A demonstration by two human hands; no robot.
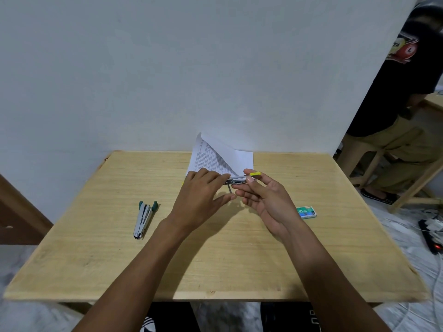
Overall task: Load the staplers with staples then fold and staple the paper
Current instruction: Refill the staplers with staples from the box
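Above the table's middle, both hands hold a small metal stapler with yellow tips. My left hand grips its left end with curled fingers. My right hand pinches its right end between thumb and fingers, palm turned up. A thin metal part hangs down from the stapler. Behind the hands, a folded sheet of printed paper leans against the wall. A second stapler with green tips lies open on the table at the left. A green staple box lies to the right of my right hand.
The wooden table stands against a white wall. At the far right a person in dark clothes sits on a wooden stool by another table. Cables and a power strip lie on the floor at the right.
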